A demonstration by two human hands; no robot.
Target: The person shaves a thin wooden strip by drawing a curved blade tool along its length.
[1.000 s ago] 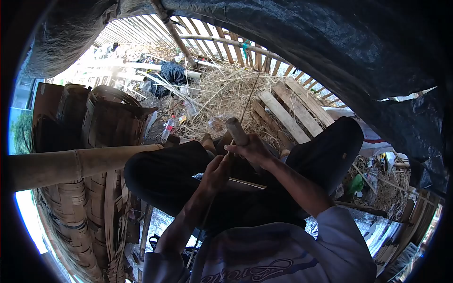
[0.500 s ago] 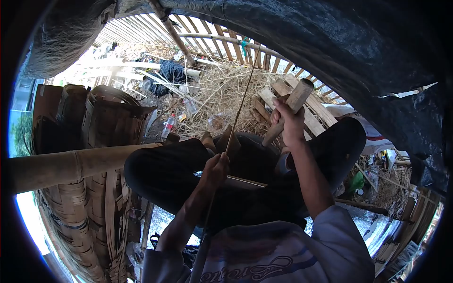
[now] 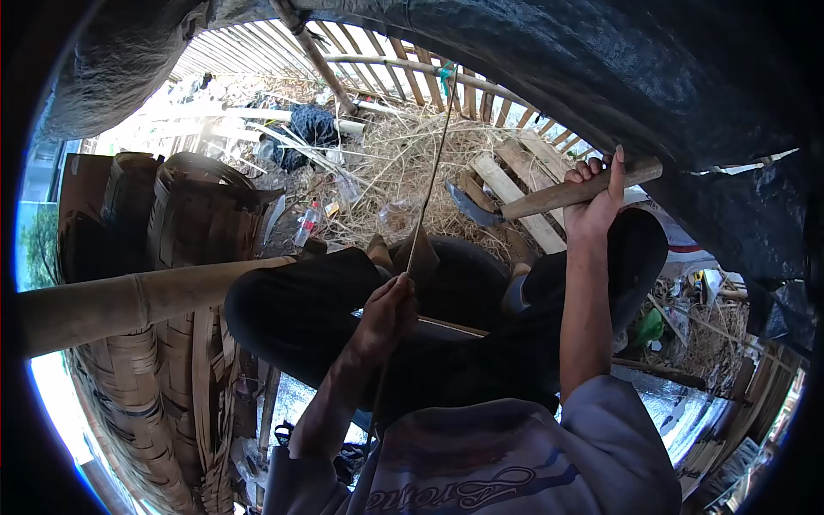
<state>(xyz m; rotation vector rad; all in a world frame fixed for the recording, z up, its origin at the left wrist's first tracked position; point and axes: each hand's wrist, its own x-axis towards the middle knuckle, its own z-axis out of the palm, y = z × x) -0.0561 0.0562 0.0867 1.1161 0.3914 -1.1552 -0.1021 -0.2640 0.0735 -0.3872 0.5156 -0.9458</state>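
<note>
A long, thin bamboo strip [image 3: 434,176] stands up in front of me, leaning slightly. My left hand [image 3: 388,311] is closed round its lower part above my lap. My right hand [image 3: 594,206] grips a knife [image 3: 534,203] by its thick wooden handle, off to the right and apart from the strip. The thumb points up along the handle. The knife's short, curved dark blade [image 3: 472,207] points left, over the straw. Under my left hand, a thin pale-edged piece [image 3: 453,328] lies across my lap.
A thick bamboo pole [image 3: 137,300] runs in from the left to my knee, beside woven bamboo rolls [image 3: 193,206]. Ahead lie straw [image 3: 412,159], planks [image 3: 515,193], a plastic bottle [image 3: 307,223] and a black bag [image 3: 313,127]. Dark sheeting [image 3: 601,77] hangs overhead; a slatted fence [image 3: 412,81] stands behind.
My right hand has moved right, and the knife has turned from upright to nearly level, bringing its blade into view. The strip's top has shifted slightly left; my left hand stays nearly in place.
</note>
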